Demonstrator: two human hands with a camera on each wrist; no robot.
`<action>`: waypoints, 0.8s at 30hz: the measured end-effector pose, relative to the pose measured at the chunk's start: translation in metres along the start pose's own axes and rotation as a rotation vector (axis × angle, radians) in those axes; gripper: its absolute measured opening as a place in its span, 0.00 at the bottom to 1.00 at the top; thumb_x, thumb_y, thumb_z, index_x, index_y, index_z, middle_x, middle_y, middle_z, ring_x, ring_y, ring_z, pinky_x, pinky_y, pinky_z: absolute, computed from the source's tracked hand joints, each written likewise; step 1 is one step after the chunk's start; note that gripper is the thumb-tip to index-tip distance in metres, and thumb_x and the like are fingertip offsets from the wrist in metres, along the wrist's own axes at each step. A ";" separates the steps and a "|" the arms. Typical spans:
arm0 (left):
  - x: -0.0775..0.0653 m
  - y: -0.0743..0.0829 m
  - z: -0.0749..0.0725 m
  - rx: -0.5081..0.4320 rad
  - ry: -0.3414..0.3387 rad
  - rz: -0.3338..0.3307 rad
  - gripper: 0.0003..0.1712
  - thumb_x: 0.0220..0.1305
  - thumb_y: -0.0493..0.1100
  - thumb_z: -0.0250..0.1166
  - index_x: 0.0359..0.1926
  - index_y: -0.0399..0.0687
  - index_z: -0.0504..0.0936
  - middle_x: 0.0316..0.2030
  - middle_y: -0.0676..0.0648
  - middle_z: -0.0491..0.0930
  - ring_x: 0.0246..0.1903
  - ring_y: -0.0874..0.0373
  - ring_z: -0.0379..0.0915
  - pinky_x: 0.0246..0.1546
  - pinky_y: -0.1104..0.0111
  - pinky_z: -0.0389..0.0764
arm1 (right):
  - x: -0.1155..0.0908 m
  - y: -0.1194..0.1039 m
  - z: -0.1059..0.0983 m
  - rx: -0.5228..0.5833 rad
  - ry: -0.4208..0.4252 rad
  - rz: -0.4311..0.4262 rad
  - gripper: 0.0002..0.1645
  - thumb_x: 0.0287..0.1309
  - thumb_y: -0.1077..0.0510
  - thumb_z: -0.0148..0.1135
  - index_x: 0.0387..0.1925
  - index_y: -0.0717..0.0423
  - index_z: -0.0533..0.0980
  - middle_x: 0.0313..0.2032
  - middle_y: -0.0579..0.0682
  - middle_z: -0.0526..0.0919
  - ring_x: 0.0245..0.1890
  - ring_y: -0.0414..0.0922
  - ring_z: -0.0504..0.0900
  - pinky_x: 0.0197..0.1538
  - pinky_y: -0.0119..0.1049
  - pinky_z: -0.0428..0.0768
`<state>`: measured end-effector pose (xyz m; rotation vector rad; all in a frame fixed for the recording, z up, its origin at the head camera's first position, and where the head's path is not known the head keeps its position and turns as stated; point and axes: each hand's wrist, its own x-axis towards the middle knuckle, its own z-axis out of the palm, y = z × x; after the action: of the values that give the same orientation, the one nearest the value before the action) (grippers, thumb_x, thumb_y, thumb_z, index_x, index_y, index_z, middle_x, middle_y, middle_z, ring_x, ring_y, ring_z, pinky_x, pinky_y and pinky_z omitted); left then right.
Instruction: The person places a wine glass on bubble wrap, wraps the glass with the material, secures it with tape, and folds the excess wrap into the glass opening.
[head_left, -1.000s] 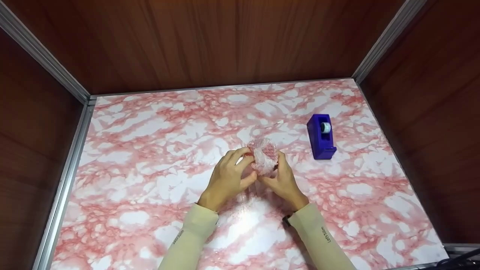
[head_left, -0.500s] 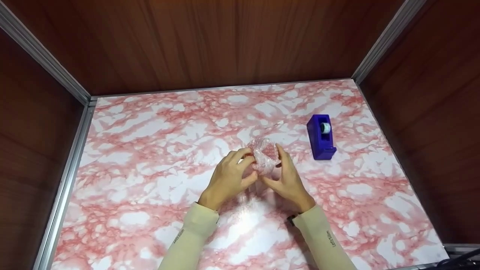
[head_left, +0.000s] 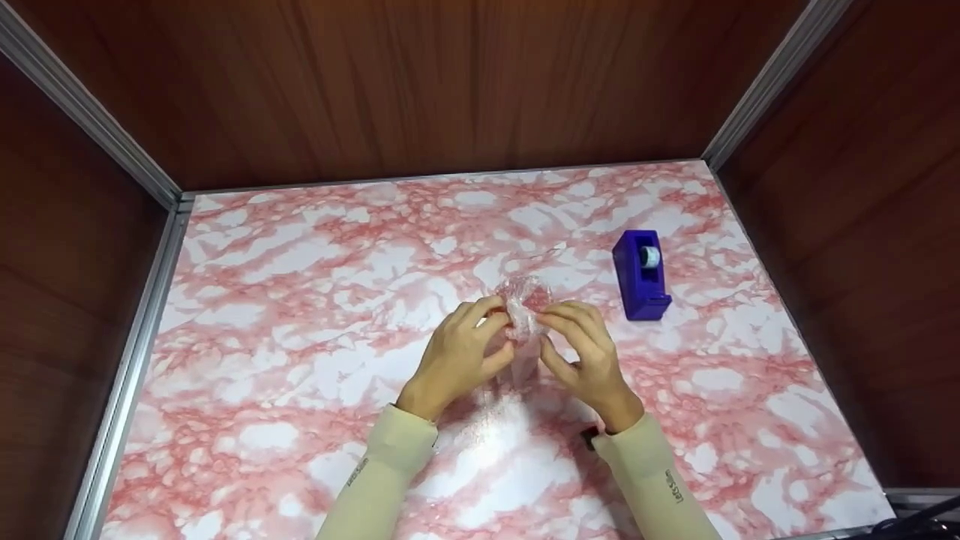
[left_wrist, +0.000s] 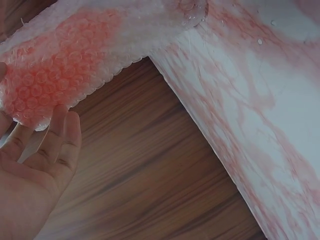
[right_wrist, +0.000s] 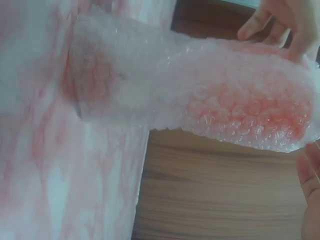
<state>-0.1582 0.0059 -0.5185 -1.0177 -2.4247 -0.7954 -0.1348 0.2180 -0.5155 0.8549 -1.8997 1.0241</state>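
A bubble-wrapped object (head_left: 526,360) stands upright on the table in the head view. In both wrist views its wrapped upper part (left_wrist: 55,65) shows pink-red through the bubbles, while the lower part (right_wrist: 107,85) is paler. What lies inside is hidden by the wrap. My left hand (head_left: 454,356) holds the upper part from the left, fingers bent against it. On the opposite side, my right hand (head_left: 589,360) has its bent fingers and thumb at the bubble wrap (head_left: 521,311) near the top. Only part of the right hand (right_wrist: 311,187) enters the right wrist view.
A purple tape dispenser (head_left: 641,277) with a roll of tape stands to the right on the red-and-white marbled table (head_left: 300,337). Brown wood-grain panels (head_left: 450,90) with metal edge strips enclose the back and sides. Dark cables (head_left: 922,521) lie at the bottom right corner.
My right hand has shifted from the wrapped object's right side, bringing its fingers over the wrap's top edge. The left hand keeps its hold in the same place.
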 end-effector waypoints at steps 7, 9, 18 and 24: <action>0.000 0.000 0.001 0.002 -0.001 -0.004 0.14 0.63 0.48 0.64 0.46 0.47 0.84 0.57 0.48 0.76 0.50 0.53 0.76 0.49 0.63 0.78 | -0.002 0.003 -0.002 -0.106 -0.108 -0.040 0.18 0.55 0.68 0.63 0.49 0.61 0.84 0.47 0.55 0.86 0.46 0.62 0.79 0.55 0.47 0.75; 0.000 0.000 0.001 -0.001 0.008 -0.003 0.14 0.62 0.48 0.65 0.46 0.47 0.84 0.56 0.48 0.77 0.50 0.53 0.76 0.50 0.64 0.77 | -0.003 0.005 -0.003 -0.130 -0.141 -0.035 0.18 0.56 0.66 0.63 0.50 0.60 0.84 0.48 0.53 0.86 0.48 0.62 0.79 0.56 0.48 0.74; -0.001 -0.002 0.003 -0.019 0.031 0.022 0.14 0.61 0.47 0.65 0.45 0.45 0.84 0.54 0.48 0.78 0.51 0.53 0.75 0.52 0.64 0.76 | -0.004 0.003 -0.007 -0.257 -0.289 -0.006 0.16 0.60 0.62 0.62 0.49 0.57 0.85 0.49 0.51 0.86 0.53 0.60 0.77 0.61 0.50 0.68; -0.002 -0.002 0.005 -0.013 0.042 0.048 0.17 0.61 0.47 0.66 0.48 0.43 0.83 0.53 0.48 0.79 0.50 0.52 0.76 0.54 0.65 0.75 | 0.000 0.002 -0.010 -0.285 -0.363 0.013 0.14 0.56 0.62 0.62 0.44 0.56 0.85 0.44 0.50 0.87 0.52 0.59 0.76 0.58 0.54 0.68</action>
<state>-0.1594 0.0072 -0.5240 -1.0500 -2.3540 -0.8087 -0.1333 0.2279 -0.5131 0.9044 -2.2892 0.6105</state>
